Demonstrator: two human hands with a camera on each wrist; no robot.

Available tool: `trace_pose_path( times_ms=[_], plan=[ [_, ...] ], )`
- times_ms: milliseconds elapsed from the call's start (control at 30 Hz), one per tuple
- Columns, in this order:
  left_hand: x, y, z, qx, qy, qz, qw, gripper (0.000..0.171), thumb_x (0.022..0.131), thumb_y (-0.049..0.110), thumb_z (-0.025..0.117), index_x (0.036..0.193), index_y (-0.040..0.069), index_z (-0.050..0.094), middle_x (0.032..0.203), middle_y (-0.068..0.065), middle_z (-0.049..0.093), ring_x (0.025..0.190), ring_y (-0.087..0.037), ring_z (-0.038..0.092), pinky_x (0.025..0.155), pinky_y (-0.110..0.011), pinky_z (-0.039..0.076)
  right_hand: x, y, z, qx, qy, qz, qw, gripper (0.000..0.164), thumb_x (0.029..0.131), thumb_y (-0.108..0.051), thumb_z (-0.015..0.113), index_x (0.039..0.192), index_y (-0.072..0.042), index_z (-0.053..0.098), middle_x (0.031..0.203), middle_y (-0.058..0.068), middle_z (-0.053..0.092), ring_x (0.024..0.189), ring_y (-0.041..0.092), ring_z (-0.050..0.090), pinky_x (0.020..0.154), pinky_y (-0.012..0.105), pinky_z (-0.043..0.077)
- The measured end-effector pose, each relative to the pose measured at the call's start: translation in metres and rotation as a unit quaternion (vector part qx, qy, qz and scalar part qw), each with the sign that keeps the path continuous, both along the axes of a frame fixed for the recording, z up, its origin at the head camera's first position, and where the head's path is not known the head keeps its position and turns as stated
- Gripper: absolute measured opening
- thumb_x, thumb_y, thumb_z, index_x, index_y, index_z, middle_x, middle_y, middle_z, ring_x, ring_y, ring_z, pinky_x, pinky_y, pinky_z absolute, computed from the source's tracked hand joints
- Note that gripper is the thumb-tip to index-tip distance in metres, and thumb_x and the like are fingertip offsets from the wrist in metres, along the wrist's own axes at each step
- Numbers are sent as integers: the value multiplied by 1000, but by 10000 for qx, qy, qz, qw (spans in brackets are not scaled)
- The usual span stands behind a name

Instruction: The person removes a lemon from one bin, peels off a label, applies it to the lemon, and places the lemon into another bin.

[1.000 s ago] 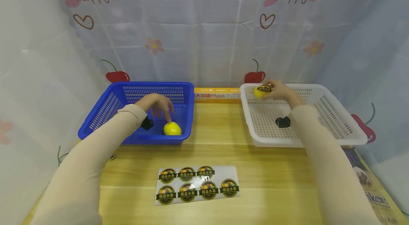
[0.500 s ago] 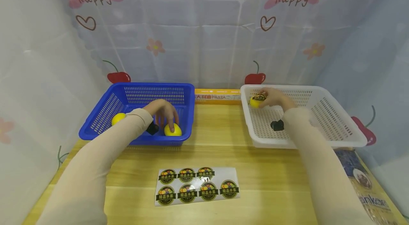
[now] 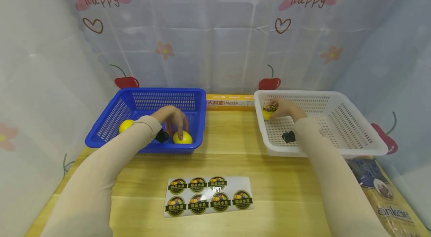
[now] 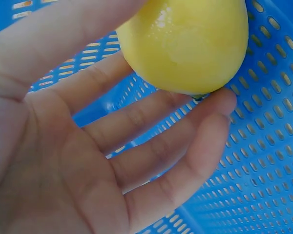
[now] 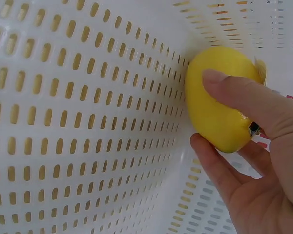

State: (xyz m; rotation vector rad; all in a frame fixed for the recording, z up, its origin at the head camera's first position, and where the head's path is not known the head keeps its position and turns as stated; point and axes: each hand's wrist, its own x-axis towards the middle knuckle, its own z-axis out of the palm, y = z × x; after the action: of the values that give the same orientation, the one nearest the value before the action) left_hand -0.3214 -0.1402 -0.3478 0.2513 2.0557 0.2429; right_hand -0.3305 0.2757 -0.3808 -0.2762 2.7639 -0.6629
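Note:
In the blue basket (image 3: pixel 161 94) at the left, my left hand (image 3: pixel 173 117) holds a lemon (image 3: pixel 183 138) near the front right corner. The left wrist view shows that lemon (image 4: pixel 185 48) between thumb and fingers, a green stem end at its bottom. Another lemon (image 3: pixel 125 125) lies farther left, partly behind my sleeve. Inside the white basket (image 3: pixel 353 117), my right hand (image 3: pixel 285 108) grips a lemon (image 3: pixel 267 115) bearing a dark round sticker (image 3: pixel 270 108). Seen from the right wrist, my thumb presses this lemon's side (image 5: pixel 212 107), close to the perforated basket wall.
A sheet of round fruit stickers (image 3: pixel 238 182) lies on the wooden table (image 3: pixel 229 143) in front. An orange pasta box (image 3: pixel 230 107) stands between the baskets at the back. At the right edge lies a printed pasta bag (image 3: pixel 387 199). A curtain (image 3: pixel 229 50) hangs behind.
My left hand has come down onto the lemon in the blue basket and taken hold of it. My right hand has lowered its stickered lemon deeper into the white basket, slightly left.

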Motion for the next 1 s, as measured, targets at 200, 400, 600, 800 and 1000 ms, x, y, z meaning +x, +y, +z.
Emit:
trace_pose_path(
  times_ms=[200, 400, 600, 800, 1000],
  plan=[
    [0, 1, -2, -79, 32, -53, 10000, 60, 77, 15, 77, 131, 7, 53, 117, -16, 58, 98, -29, 63, 79, -35, 54, -18, 6, -14, 117, -52, -190, 9997, 74, 70, -18, 82, 129, 4, 45, 127, 29, 46, 117, 43, 43, 102, 56, 32],
    [1, 3, -2, -116, 42, -95, 9999, 60, 77, 14, 76, 132, 7, 52, 120, -16, 57, 97, -29, 63, 79, -35, 54, -15, 12, -18, -103, 46, -408, 9991, 69, 71, -12, 80, 128, 7, 44, 128, 31, 45, 119, 43, 43, 103, 55, 33],
    [1, 3, -2, -187, -22, -161, 9997, 59, 77, 11, 75, 131, 6, 53, 121, -16, 57, 97, -29, 63, 80, -36, 54, -12, 20, -19, -263, 74, -416, 9988, 68, 71, -9, 80, 126, 8, 44, 128, 32, 45, 118, 44, 44, 101, 55, 36],
    [2, 2, -2, -218, -33, -129, 9997, 57, 76, 10, 76, 128, 6, 54, 117, -14, 58, 96, -29, 64, 80, -37, 54, -9, 26, -13, -319, -201, -429, 9984, 73, 74, -11, 79, 133, 6, 39, 130, 32, 44, 119, 45, 43, 100, 58, 34],
    [1, 1, -4, -259, -23, -215, 9994, 59, 76, 11, 77, 129, 6, 53, 115, -13, 59, 97, -29, 63, 82, -38, 53, -4, 29, -2, -217, -469, -332, 9981, 77, 78, -16, 76, 139, 5, 33, 132, 35, 41, 121, 49, 40, 99, 61, 34]
  ],
)
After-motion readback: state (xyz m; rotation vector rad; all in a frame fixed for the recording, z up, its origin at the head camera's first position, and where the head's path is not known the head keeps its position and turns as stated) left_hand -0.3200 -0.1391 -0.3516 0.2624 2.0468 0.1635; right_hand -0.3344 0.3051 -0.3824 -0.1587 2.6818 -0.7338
